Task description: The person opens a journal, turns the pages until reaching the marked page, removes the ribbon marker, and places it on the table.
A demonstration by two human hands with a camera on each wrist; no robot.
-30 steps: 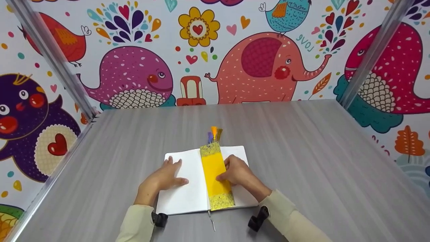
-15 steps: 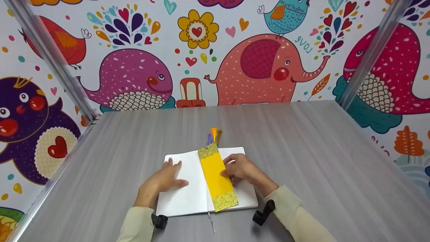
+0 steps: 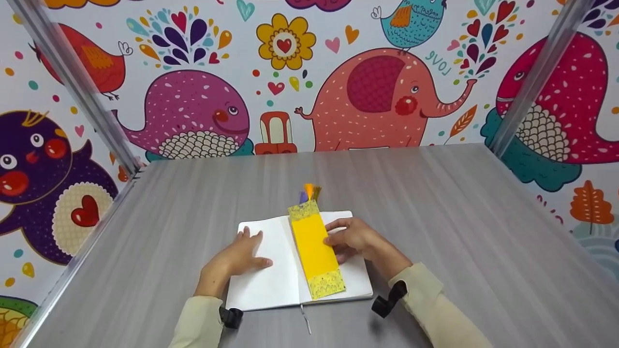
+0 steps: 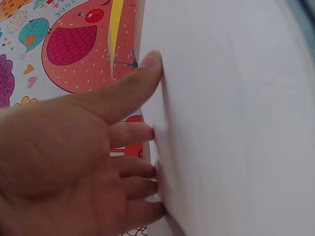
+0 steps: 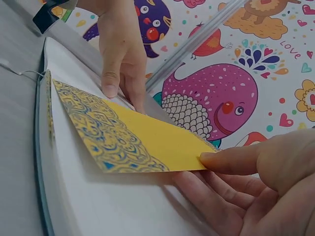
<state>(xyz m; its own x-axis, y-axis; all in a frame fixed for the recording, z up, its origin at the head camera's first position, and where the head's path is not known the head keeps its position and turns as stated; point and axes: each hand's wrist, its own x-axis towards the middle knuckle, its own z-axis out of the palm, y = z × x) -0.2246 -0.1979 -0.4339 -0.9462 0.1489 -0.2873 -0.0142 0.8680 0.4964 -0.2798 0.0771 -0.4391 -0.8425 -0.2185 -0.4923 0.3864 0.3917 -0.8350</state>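
An open notebook [image 3: 271, 285] with blank white pages lies on the table. My left hand [image 3: 237, 253] rests on its left page, fingers spread and thumb out. My right hand [image 3: 355, 239] pinches the right edge of a yellow bookmark [image 3: 314, 241], thumb on top and fingers beneath. The bookmark has patterned bands at both ends and slants over the right page; in the right wrist view its near end is raised off the paper. Purple, orange and olive tassels [image 3: 309, 192] show beyond its top. Another patterned strip [image 5: 49, 110] shows along the gutter.
A thin grey ribbon [image 3: 305, 320] hangs from the notebook's lower edge onto the grey table [image 3: 425, 203]. Walls printed with cartoon animals and metal posts [image 3: 529, 79] border the table. Black straps [image 3: 389, 299] sit at both wrists.
My right hand has shifted right, carrying the bookmark's lower end rightward and off the gutter, so it slants more. My left hand stays in place on the page.
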